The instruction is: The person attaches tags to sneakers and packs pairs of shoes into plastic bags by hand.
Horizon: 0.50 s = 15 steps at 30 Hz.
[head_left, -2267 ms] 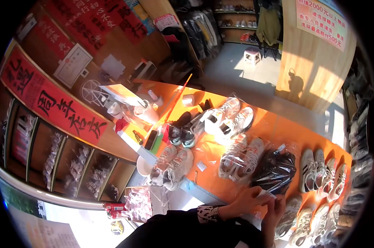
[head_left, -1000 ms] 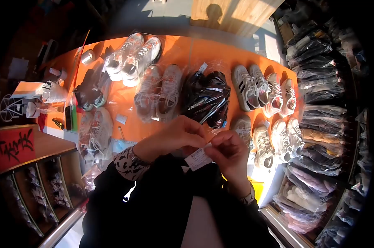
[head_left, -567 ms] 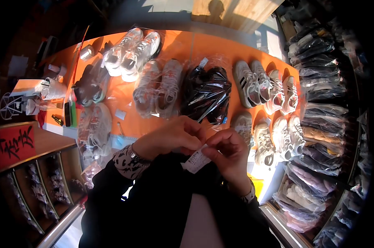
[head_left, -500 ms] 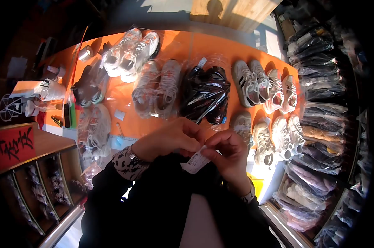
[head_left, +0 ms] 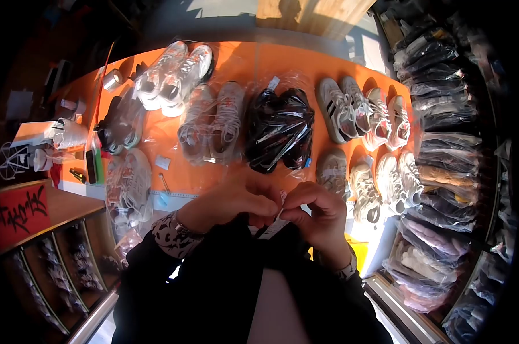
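Close to my body, both hands pinch a small white printed paper label [head_left: 274, 227]. My right hand [head_left: 318, 217] grips it between thumb and index finger. My left hand [head_left: 232, 202] is closed at its other side, fingertips pressed together at the paper; part of the label is hidden behind the fingers. The label stands tilted, nearly edge-on to me. Just beyond the hands, a pair of black shoes [head_left: 280, 131] wrapped in clear plastic lies on the orange table [head_left: 182, 182], with a white tag [head_left: 273, 83] at its top.
Several pairs of sneakers stand around, some bagged [head_left: 211, 123], others unbagged [head_left: 339, 106]. At left are a tape roll [head_left: 112, 79], a phone [head_left: 90, 167] and a paper slip [head_left: 162, 162]. Bagged shoes [head_left: 445, 123] fill the right-hand rack; a wooden shelf unit [head_left: 70, 215] stands lower left.
The label has turned from facing me to nearly edge-on between my fingers. Both hands stay close together. The whole view has shifted slightly.
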Each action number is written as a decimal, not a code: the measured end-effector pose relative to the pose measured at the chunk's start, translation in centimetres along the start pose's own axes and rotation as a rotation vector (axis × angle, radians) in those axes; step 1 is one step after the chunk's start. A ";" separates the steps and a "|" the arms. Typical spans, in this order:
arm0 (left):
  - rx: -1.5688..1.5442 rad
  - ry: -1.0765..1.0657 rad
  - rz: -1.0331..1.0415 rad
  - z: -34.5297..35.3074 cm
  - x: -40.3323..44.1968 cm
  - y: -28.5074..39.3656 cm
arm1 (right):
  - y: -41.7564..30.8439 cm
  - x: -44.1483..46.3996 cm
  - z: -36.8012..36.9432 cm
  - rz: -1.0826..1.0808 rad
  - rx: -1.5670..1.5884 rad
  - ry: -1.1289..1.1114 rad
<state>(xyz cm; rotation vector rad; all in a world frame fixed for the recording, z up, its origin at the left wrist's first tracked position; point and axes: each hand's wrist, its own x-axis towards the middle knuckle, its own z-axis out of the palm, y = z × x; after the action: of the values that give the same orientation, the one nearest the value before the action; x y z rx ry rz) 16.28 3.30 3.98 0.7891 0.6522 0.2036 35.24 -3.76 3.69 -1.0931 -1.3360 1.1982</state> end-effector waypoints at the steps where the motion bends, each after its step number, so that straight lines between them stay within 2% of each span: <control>1: -0.002 0.027 0.018 0.1 -0.2 0.3 | -0.1 0.0 -0.1 0.005 -0.008 -0.003; 15: 0.096 0.066 0.019 0.4 -0.2 0.8 | -0.3 0.0 -0.3 0.001 -0.119 -0.044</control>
<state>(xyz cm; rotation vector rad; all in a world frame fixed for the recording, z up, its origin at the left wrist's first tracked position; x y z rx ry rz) 16.38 3.56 4.87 0.8841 0.7213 0.2180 35.52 -3.77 4.04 -1.1572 -1.4558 1.1620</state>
